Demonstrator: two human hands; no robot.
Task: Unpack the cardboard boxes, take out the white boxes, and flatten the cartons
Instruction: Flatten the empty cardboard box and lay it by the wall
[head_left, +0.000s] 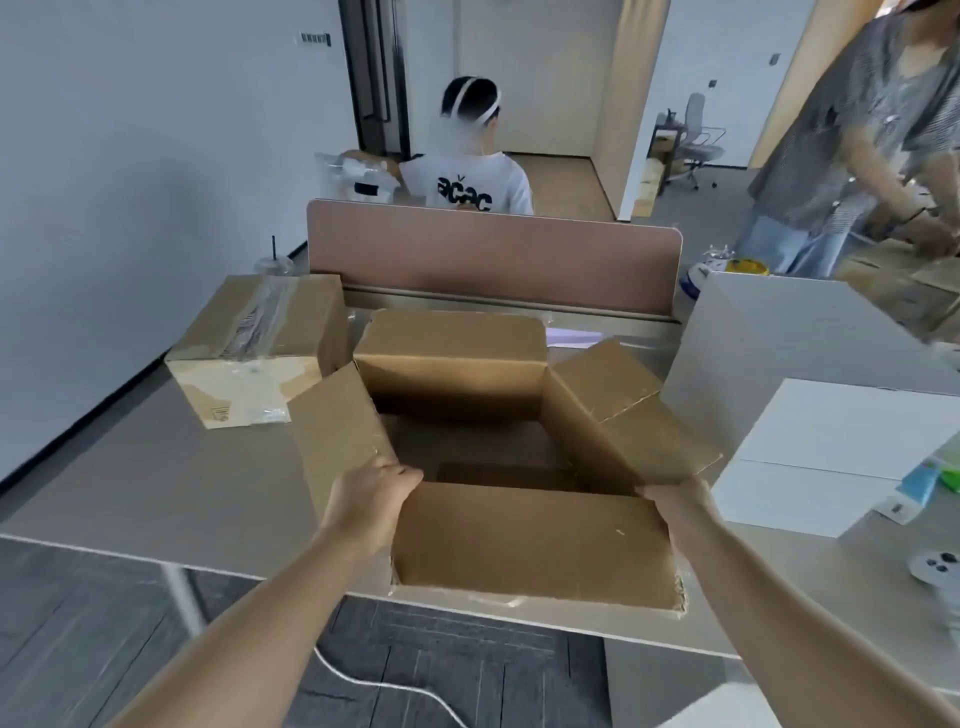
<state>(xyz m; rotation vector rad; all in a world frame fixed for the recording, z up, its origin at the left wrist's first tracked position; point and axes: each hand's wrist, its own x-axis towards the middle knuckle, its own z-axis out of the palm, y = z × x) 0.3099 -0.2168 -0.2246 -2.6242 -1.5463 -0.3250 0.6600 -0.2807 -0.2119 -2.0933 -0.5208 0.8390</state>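
Note:
An open brown carton (535, 545) stands at the table's near edge with its four flaps folded outward; nothing shows inside it. My left hand (371, 493) grips the carton's near left corner, fingers curled over the rim. At the near right corner my right hand (675, 501) holds the rim the same way. A second carton (260, 343), still taped shut, lies on the table to the left behind it. Two white boxes sit to the right: a flat one (836, 452) and a taller one (789, 327) behind it.
The beige table (130, 488) ends in a pink divider panel (493, 254) at the back. A person in a white shirt sits behind it; another person stands at the far right by more cartons. Small items and a white round device (935, 566) lie at the right.

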